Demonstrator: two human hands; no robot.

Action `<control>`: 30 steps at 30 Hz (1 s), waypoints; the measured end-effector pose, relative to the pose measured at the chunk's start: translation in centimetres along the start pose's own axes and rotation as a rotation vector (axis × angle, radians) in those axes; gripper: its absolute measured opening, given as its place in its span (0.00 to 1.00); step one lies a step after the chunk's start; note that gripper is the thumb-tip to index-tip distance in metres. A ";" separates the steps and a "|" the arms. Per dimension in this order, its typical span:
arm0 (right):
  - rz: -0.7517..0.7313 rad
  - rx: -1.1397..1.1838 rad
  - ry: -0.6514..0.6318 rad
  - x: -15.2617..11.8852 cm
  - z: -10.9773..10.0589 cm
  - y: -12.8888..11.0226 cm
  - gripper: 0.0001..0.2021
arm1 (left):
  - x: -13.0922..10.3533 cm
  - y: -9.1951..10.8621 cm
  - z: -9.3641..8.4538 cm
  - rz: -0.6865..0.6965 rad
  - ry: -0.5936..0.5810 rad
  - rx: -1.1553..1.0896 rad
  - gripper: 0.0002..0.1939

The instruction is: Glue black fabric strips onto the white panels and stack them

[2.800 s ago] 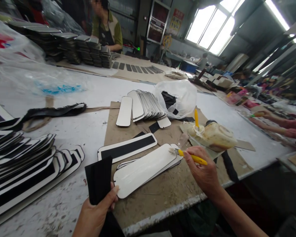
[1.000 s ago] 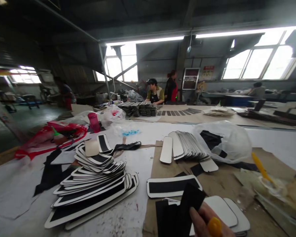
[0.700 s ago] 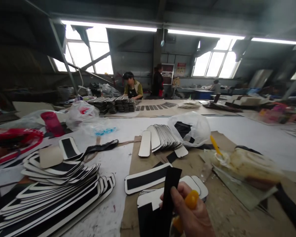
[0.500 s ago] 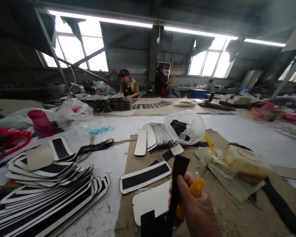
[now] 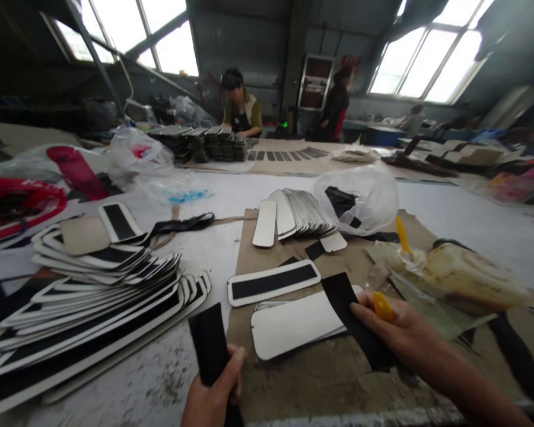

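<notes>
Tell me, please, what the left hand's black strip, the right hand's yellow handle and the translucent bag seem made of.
Black strip: fabric or synthetic leather, I cannot tell which; matt, as its face shows little shine. Yellow handle: probably smooth plastic, from its even colour and rounded end. Translucent bag: likely thin plastic film, slightly glossy, as it is see-through and crumpled.

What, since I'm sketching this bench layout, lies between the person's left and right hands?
In the head view, a stack of white panels lies between the left hand and right hand, on the brown sheet.
</notes>
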State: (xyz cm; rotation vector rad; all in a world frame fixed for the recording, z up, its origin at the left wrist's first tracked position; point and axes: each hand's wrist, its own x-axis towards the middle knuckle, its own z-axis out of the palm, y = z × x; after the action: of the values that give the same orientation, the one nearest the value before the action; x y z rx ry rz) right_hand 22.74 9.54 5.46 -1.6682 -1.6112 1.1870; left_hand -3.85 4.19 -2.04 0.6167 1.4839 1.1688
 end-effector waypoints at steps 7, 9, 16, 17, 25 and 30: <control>-0.070 -0.365 -0.399 4.1 2.6 -0.5 0.20 | 2.0 -0.1 1.2 -0.046 -0.099 -0.035 0.18; -0.090 -0.411 -0.501 5.4 3.4 -1.1 0.19 | 2.2 -0.2 1.2 -0.070 -0.101 -0.033 0.18; -0.087 -0.419 -0.738 8.3 5.6 -2.9 0.16 | 2.4 0.0 1.1 -0.138 -0.109 -0.068 0.17; -0.079 -0.426 -0.753 8.6 5.8 -3.0 0.16 | 2.4 0.1 1.1 -0.140 -0.111 -0.066 0.16; -0.105 -0.557 -0.761 10.1 6.7 -2.9 0.15 | 2.6 0.3 1.5 -0.134 -0.109 -0.005 0.14; -0.150 -0.657 -0.747 10.5 7.0 -3.0 0.15 | 2.6 0.5 1.7 -0.114 -0.126 -0.004 0.07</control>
State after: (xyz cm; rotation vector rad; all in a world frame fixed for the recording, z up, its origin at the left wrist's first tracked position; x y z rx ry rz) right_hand 14.21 18.81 2.33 -1.4706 -2.7733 1.3832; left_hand -3.12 7.19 -2.53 0.5849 1.3906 1.0267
